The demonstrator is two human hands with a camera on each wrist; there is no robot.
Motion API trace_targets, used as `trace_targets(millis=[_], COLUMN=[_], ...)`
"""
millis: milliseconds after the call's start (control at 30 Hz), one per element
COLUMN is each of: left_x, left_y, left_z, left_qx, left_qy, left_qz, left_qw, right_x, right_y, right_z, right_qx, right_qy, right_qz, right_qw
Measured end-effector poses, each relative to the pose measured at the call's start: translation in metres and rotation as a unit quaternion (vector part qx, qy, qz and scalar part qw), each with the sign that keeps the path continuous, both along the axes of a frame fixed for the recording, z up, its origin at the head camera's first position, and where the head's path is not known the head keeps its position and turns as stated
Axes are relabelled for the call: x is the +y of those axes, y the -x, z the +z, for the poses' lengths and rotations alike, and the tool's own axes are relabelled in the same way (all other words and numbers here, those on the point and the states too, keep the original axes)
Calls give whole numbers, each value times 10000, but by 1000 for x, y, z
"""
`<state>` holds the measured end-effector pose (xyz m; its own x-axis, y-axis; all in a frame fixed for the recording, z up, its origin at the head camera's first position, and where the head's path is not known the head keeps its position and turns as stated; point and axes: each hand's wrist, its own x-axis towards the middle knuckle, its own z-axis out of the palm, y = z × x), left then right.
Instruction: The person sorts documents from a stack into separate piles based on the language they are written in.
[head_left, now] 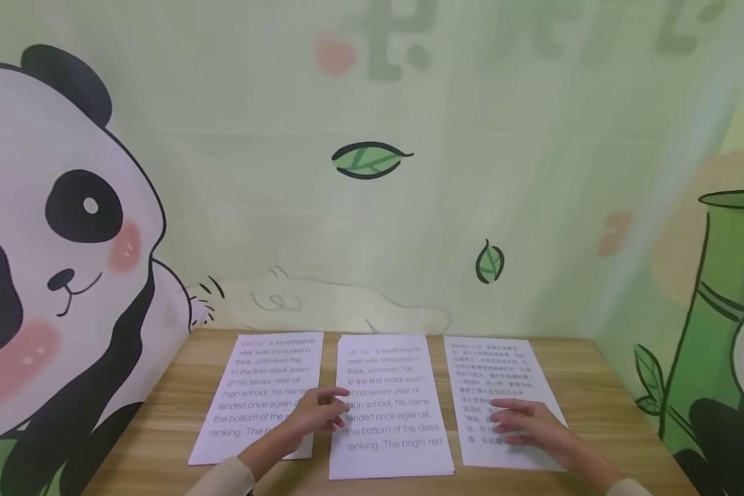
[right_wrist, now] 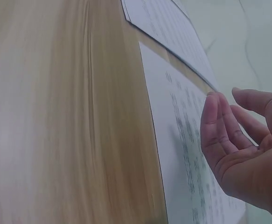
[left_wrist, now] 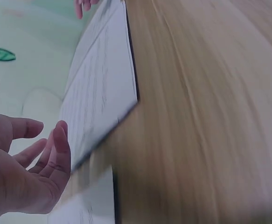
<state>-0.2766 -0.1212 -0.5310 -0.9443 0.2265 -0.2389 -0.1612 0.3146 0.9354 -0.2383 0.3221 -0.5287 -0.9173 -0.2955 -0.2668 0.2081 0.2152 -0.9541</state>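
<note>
Three printed stacks or sheets of paper lie side by side on a wooden table. The left sheet (head_left: 254, 396) and the middle stack (head_left: 387, 441) carry English text; the right sheet (head_left: 492, 365) carries Chinese text. My left hand (head_left: 319, 413) hovers over the gap between the left sheet and the middle stack, its fingertips overlapping the middle stack's left edge. Loosely bent and holding nothing, its fingers show in the left wrist view. My right hand (head_left: 530, 427) is over the lower part of the right sheet, fingers relaxed and slightly bent, nothing between them.
The wooden table (head_left: 155, 427) ends at a pale green cloth backdrop (head_left: 254, 172) printed with a panda (head_left: 56, 207), leaves and bamboo (head_left: 725, 310). The cloth stands right behind the papers and along both sides. Table surface (right_wrist: 56, 116) extends in front of the papers.
</note>
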Motion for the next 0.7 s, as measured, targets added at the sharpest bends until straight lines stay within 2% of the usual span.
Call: trace_targets(millis=[133,267,467,700], left_x=[-19,-26,-27,-25], left_y=[-4,-5,-5,-8], left_z=[-2,-4,-7,-11], left_qx=[-50,-27,-23,-97], left_qy=[64,96,306,601], left_qz=[304,412,195,68], left_qw=[9995,9991,9993,9981], right_x=[-12,-24,-48,-70], right_y=[5,11,15,8], right_z=[-2,-5,-10,-14], right_qx=[-76,-107,-321,-509], right_qy=[-118,-98,93,161], right_qz=[112,208,417,853], right_qw=[9998,9997,9986,9949])
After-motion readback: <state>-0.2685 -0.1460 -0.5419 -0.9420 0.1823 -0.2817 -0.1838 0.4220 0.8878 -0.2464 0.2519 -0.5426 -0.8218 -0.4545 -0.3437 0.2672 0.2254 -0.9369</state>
